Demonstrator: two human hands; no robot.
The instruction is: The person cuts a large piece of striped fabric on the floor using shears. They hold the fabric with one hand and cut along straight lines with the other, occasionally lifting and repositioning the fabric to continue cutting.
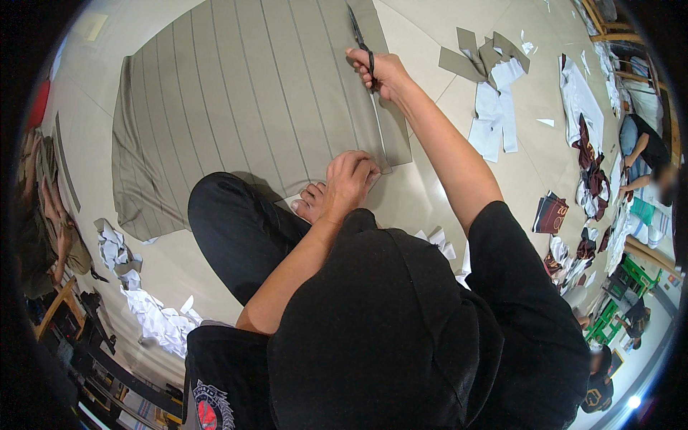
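Note:
A large piece of khaki fabric (236,93) with dark, evenly spaced lines lies spread on the floor ahead of me. My right hand (388,75) is closed round the handles of black scissors (357,32), whose blades point away from me along the fabric's right side. Behind the scissors a cut runs toward me, parting a narrow strip (395,140) from the main piece. My left hand (348,178) rests at the fabric's near edge, beside the start of the cut. Its fingers are curled against the cloth; their tips are partly hidden. My bare foot (309,203) is next to that hand.
Khaki and white offcuts (494,79) lie to the right. Crumpled white scraps (161,315) are at the lower left. Beyond, on the right, are maroon and white cloth pieces (591,172) and a person in black (645,147). Another person's legs (54,208) show at left.

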